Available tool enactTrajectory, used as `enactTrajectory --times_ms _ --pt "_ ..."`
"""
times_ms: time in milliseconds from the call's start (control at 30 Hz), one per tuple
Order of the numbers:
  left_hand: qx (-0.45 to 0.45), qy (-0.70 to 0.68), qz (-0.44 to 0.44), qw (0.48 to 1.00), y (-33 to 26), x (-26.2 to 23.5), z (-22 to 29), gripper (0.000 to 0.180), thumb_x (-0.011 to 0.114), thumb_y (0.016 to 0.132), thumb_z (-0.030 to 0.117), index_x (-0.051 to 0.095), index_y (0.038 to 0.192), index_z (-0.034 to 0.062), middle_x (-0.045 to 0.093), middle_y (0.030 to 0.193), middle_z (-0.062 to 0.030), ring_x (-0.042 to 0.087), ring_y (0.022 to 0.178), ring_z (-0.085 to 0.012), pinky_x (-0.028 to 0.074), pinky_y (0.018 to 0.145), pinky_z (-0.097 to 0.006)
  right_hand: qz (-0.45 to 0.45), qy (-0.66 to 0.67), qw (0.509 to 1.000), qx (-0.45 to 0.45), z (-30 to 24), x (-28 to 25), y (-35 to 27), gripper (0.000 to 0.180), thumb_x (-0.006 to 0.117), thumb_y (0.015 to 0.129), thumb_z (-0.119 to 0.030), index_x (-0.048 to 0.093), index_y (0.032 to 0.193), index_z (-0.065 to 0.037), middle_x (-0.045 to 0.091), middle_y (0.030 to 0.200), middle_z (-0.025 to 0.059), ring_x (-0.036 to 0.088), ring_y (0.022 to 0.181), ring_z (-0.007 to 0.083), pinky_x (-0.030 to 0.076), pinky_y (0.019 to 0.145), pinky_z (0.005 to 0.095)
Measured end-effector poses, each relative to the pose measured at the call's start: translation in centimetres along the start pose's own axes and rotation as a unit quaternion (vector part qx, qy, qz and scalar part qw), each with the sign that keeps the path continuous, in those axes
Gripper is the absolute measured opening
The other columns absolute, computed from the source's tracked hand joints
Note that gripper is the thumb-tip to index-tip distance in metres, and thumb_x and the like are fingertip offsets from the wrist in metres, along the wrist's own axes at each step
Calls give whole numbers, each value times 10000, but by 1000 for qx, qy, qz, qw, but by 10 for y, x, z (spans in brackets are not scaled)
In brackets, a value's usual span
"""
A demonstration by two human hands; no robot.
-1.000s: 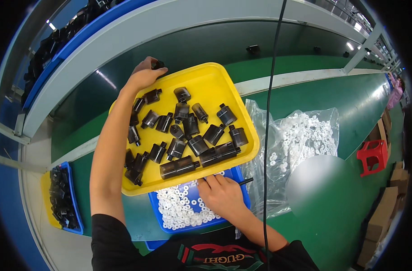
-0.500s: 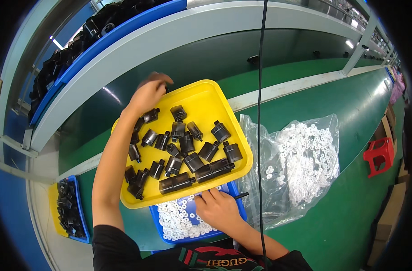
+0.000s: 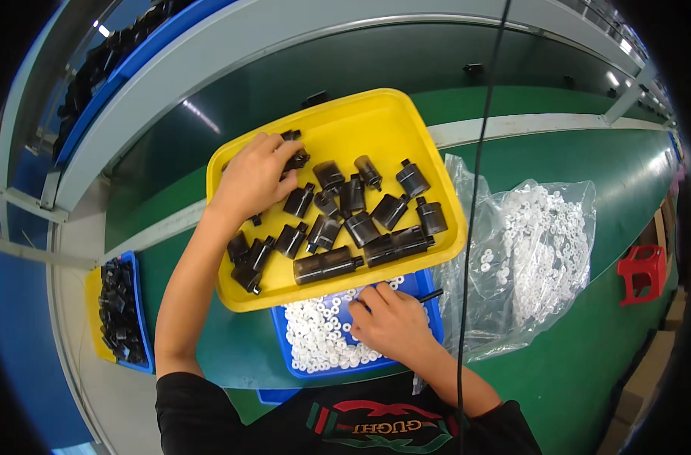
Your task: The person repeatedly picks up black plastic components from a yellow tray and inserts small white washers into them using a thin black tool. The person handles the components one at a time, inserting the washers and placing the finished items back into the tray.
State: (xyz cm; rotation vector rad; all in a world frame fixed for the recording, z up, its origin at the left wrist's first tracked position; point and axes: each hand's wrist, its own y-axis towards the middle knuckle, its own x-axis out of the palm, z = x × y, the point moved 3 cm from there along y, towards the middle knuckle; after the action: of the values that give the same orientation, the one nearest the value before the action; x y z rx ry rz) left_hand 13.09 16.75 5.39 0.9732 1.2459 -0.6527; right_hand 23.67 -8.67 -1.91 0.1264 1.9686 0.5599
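Green bench (image 3: 588,364): one yellow tray (image 3: 376,121), two hands (image 3: 254,178).

factory assembly line: green conveyor belt (image 3: 588,394), parts bins (image 3: 118,311), bulk bag of white rings (image 3: 535,250), overhead rack

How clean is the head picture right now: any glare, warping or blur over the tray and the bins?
Head view: fisheye bends the grey shelf rail and darkens the corners; lamp glare streaks the dark panel behind the yellow plastic tray; the clear plastic bag of white rings shines; both hands, left and right, look sharp.
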Motion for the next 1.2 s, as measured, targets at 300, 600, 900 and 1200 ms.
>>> enactTrajectory --times_ms 300,600,900,1200 --pt "-199 -637 107 737 -122 -21 79 354 583 724 -73 543 1068 -1 637 1047 -131 624 1079 -243 503 900 -362 18 33 999 -20 -8 -11 4 284 730 604 -129 656 873 -78 525 818 16 556 691 164 463 499 277" --pt "-204 -792 128 561 -165 15 95 411 759 745 -44 524 1073 34 607 1150 -223 598 1150 -328 509 962 -401 58 132 989 18 -22 -45 31 357 742 623 6 693 969 -66 609 825 51 595 620 197 476 506 297" --pt "-79 -806 113 576 -165 21 113 393 641 769 -183 526 1094 7 613 1217 -227 601 1165 -272 480 993 -391 87 171 981 -19 -52 -64 46 389 749 594 23 735 972 -68 649 850 35 520 570 148 419 481 252" --pt "-95 -807 117 571 -165 24 119 400 765 803 -3 434 1020 59 613 1129 -289 630 1109 -385 549 918 -447 38 154 987 8 -46 -55 47 536 852 610 -77 690 1117 -21 636 900 68 577 628 146 463 489 238"
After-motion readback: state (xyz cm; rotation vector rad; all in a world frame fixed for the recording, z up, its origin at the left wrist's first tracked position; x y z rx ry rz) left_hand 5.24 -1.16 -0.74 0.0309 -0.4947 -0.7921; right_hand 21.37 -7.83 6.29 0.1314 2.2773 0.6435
